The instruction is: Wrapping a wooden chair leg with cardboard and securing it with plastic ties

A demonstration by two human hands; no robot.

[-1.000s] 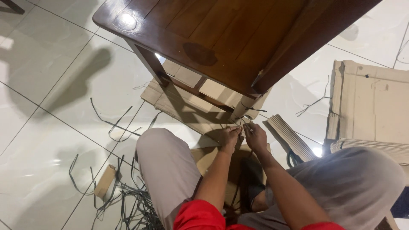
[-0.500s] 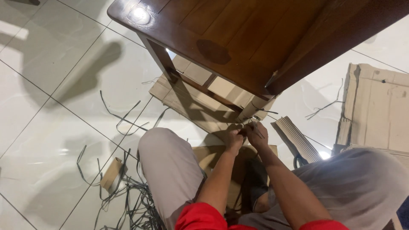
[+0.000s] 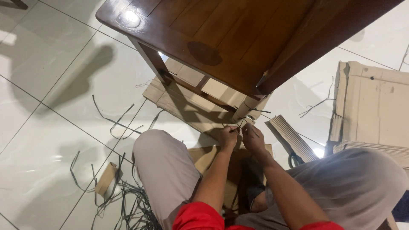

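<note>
I sit on the floor before a dark wooden chair [image 3: 221, 38]. My left hand [image 3: 228, 137] and my right hand [image 3: 253, 138] meet low at the chair's near leg [image 3: 249, 108], which is wrapped in cardboard. Both hands pinch a thin dark strap [image 3: 237, 127] at the wrapped leg. The fingertips are small and partly hidden by each other. My knees in grey trousers flank the hands.
Loose dark straps [image 3: 123, 200] lie tangled on the white tile floor at lower left, beside a small cardboard piece [image 3: 105, 179]. Flat cardboard [image 3: 187, 106] lies under the chair. A large cardboard sheet [image 3: 375, 106] and a corrugated strip [image 3: 294, 136] lie to the right.
The view has shifted slightly, so the chair and floor sit a little further right and down. My hands stay together at the wrapped chair leg.
</note>
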